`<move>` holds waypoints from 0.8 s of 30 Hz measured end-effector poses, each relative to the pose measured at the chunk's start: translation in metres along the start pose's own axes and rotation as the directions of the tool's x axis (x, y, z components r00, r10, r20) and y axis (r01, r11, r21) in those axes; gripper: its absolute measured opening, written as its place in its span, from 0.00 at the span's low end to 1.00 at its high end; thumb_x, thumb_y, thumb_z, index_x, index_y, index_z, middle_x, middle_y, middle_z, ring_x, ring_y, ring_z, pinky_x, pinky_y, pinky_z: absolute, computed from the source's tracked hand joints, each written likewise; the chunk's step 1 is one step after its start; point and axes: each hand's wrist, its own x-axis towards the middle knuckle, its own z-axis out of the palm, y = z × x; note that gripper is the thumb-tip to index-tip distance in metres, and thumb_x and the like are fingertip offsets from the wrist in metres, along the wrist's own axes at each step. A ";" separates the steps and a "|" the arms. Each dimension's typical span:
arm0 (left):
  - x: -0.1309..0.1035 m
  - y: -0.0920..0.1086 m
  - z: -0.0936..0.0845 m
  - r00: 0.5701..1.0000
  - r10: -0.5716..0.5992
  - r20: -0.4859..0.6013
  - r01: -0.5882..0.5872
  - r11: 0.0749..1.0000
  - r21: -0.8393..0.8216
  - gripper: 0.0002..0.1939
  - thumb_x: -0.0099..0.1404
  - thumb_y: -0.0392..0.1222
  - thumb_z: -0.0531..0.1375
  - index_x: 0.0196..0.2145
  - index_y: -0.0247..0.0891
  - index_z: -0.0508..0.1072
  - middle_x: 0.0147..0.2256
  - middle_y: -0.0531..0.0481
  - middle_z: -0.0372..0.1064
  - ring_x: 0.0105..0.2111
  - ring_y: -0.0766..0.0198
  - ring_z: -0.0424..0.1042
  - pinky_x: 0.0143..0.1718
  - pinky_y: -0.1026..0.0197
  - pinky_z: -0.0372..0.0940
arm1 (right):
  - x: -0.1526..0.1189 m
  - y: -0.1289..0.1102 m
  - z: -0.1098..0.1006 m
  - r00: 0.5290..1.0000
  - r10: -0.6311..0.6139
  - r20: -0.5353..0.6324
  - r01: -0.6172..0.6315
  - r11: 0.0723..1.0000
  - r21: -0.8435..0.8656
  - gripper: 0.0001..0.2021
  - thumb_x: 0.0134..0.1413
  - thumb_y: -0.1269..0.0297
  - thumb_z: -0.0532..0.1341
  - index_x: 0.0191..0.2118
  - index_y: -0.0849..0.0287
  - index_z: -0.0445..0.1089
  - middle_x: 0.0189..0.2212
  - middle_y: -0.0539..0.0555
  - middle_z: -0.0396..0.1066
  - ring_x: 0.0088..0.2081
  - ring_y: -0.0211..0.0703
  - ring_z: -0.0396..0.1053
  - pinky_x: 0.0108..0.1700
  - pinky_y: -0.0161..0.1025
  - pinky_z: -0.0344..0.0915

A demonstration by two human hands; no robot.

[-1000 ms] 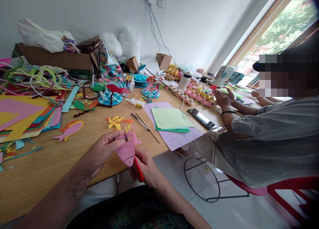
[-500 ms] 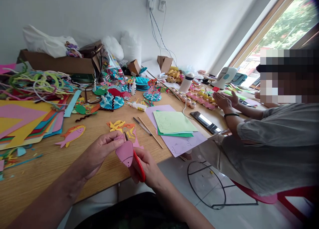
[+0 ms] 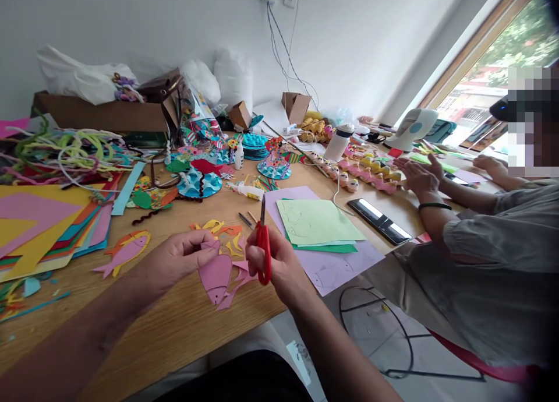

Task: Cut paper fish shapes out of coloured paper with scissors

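Observation:
A pink paper fish (image 3: pixel 215 277) hangs by its tail end from my left hand (image 3: pixel 186 256), pinched between thumb and fingers, with drawn lines and an eye on its lower end. My right hand (image 3: pixel 277 259) is closed round the red handles of scissors (image 3: pixel 264 244), whose blades point up and look closed. Pink paper scraps (image 3: pixel 241 277) lie on the table just behind the fish, between my hands. To the left rests a finished-looking pink fish with orange and yellow fins (image 3: pixel 128 253). Yellow and orange offcuts (image 3: pixel 225 230) are behind my fingers.
Green sheets (image 3: pixel 321 224) lie on purple paper (image 3: pixel 364 268) to the right, near a phone (image 3: pixel 379 221). Colored paper (image 3: pixel 43 215) and pipe cleaners (image 3: pixel 74 151) cover the left. Blue paper crafts (image 3: pixel 200 183) stand behind. Another person's hands (image 3: pixel 421 175) are at the far right.
The scissors have come away from the fish and moved up and right in my right hand, blades now upward. Pink scraps show on the table beside the fish. My view has shifted slightly.

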 end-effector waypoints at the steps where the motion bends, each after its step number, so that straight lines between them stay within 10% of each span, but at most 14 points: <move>1: 0.003 0.002 -0.001 1.000 0.008 0.018 -0.009 0.999 0.046 0.13 0.51 0.50 0.66 0.19 0.40 0.72 0.21 0.54 0.63 0.24 0.64 0.59 0.25 0.65 0.57 | 0.005 -0.005 -0.001 1.000 -0.014 0.007 0.014 1.000 -0.022 0.19 0.43 0.53 0.70 0.32 0.58 0.63 0.27 0.46 0.65 0.23 0.32 0.61 0.23 0.30 0.59; 12: 0.026 0.010 -0.014 0.978 0.093 0.186 -0.145 0.947 0.286 0.11 0.51 0.49 0.65 0.18 0.42 0.73 0.19 0.53 0.66 0.22 0.62 0.62 0.23 0.64 0.57 | 0.042 -0.026 0.000 0.940 0.001 0.342 0.096 0.959 -0.267 0.15 0.45 0.58 0.69 0.31 0.59 0.63 0.23 0.44 0.60 0.25 0.33 0.59 0.24 0.30 0.56; 19: 0.013 0.000 -0.016 0.982 0.067 -0.177 -0.094 0.984 -0.151 0.09 0.58 0.50 0.62 0.31 0.44 0.78 0.30 0.52 0.74 0.34 0.58 0.71 0.38 0.60 0.66 | 0.046 -0.023 0.007 0.998 -0.056 0.030 0.055 0.998 0.019 0.15 0.41 0.60 0.69 0.31 0.57 0.62 0.23 0.43 0.63 0.20 0.30 0.60 0.21 0.30 0.59; 24: 0.008 -0.016 -0.001 0.993 -0.037 -0.114 0.024 0.993 -0.116 0.10 0.47 0.43 0.69 0.30 0.42 0.78 0.29 0.50 0.75 0.33 0.55 0.72 0.36 0.57 0.67 | 0.049 -0.014 0.020 0.988 -0.077 -0.132 0.099 0.981 0.169 0.14 0.41 0.62 0.67 0.32 0.57 0.61 0.22 0.42 0.64 0.18 0.29 0.61 0.20 0.29 0.58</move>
